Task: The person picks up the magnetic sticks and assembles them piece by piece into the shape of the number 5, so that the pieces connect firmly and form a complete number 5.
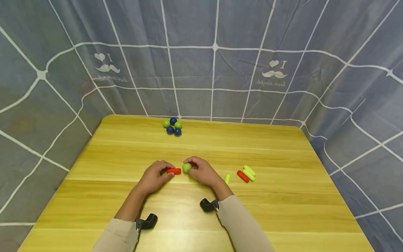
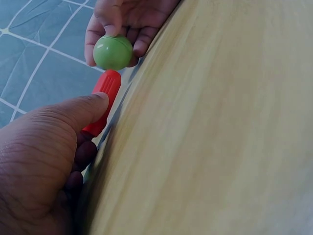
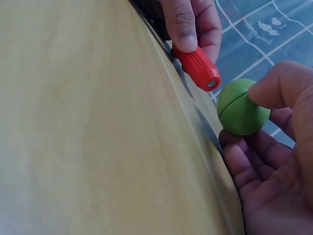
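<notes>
so from my end, the red stick (image 1: 174, 171) sits mid-table, gripped by the left hand (image 1: 154, 177), and the green ball (image 3: 239, 110) is just off its tip at 3 o'clock, pinched by the right hand (image 1: 203, 172). both hands are grasping, neither one's released. imo the trick is to keep the stick's axis aimed at the ball's middle, hold it well back so the tip is free, and come in slow and straight. a tilted tip would probably skid off that curve.

the stick looks like plastic, ridged lengthwise, with a pale disc (image 3: 211, 83) in its end, maybe metal. the ball's smooth and shiny with a seam round it.

further out: blue balls (image 1: 170, 130) and more green balls (image 1: 166, 123) bunched at 12 o'clock, yellow-green sticks (image 1: 248, 175) plus a spare red stick (image 1: 243, 176) at 3, all on streaky wood-grain table (image 1: 204, 143). wrinkly grey curtain (image 1: 189, 70) behind.
</notes>
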Tool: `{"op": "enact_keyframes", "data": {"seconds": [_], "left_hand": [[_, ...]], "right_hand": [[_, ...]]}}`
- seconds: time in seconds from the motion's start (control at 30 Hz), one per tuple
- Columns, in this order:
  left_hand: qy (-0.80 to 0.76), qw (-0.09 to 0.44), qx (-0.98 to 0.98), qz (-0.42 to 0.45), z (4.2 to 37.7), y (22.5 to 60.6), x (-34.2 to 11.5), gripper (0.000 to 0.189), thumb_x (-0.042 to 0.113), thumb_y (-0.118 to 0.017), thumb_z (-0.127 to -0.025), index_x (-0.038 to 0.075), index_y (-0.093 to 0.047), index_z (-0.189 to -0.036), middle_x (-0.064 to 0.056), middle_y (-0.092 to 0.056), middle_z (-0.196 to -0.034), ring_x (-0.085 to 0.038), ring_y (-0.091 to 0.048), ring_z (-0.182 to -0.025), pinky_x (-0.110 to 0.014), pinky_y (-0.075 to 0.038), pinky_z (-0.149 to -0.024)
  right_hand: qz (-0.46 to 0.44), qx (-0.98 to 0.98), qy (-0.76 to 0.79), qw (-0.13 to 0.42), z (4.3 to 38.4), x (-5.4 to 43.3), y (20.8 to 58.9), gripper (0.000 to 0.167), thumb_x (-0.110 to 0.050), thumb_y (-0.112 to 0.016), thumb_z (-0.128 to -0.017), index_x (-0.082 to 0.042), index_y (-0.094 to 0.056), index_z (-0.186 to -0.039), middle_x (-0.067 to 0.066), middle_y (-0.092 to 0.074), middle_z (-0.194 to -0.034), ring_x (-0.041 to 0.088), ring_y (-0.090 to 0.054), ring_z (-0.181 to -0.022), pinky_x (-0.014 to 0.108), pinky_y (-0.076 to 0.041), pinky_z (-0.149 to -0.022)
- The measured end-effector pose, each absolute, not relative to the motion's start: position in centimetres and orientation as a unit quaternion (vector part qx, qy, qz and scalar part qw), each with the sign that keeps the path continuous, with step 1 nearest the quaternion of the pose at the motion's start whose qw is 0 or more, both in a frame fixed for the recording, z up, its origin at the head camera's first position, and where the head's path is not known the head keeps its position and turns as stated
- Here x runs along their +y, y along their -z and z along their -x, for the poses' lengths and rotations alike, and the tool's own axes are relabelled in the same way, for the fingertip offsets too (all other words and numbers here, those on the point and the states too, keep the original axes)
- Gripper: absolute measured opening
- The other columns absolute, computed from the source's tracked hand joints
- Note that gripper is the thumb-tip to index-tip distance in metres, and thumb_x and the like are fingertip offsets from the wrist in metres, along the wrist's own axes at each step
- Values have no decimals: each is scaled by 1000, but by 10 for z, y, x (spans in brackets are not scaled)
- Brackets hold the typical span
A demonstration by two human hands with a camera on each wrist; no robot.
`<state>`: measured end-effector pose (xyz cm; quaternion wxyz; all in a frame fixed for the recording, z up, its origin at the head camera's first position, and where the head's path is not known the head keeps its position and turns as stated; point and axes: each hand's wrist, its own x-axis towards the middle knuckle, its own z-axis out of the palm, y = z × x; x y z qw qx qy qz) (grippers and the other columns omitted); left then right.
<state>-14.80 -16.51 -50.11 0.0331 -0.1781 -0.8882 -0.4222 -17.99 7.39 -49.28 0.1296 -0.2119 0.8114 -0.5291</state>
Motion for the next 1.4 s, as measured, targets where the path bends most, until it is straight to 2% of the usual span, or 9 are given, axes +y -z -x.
{"op": "enact_keyframes", "data": {"seconds": [0.23, 0.93, 1.4], "left_hand": [[430, 31, -885, 176, 145, 500, -167, 17, 16, -75, -89, 16, -72, -106, 6, -68, -103, -18, -57, -98, -45, -45, -89], [437, 42, -877, 193, 143, 500, -166, 18, 15, -77, -88, 16, -73, -105, 7, -68, -100, -15, -55, -91, -39, -44, -81], [433, 40, -881, 189, 146, 501, -164, 17, 14, -76, -88, 17, -73, -104, 9, -68, -100, -16, -57, -94, -42, -45, -84]], "right_hand": [[229, 815, 518, 126, 174, 74, 496, 32, -6, -59, -88, -13, -66, -118, -4, -63, -109, 13, -60, -96, 30, -50, -84], [242, 825, 497, 114, 169, 75, 497, 34, -6, -60, -89, -11, -65, -121, -6, -62, -112, 12, -59, -99, 30, -49, -89], [249, 827, 494, 104, 172, 76, 500, 33, -6, -61, -88, -11, -66, -120, -6, -62, -111, 11, -60, -99, 30, -49, -90]]}}
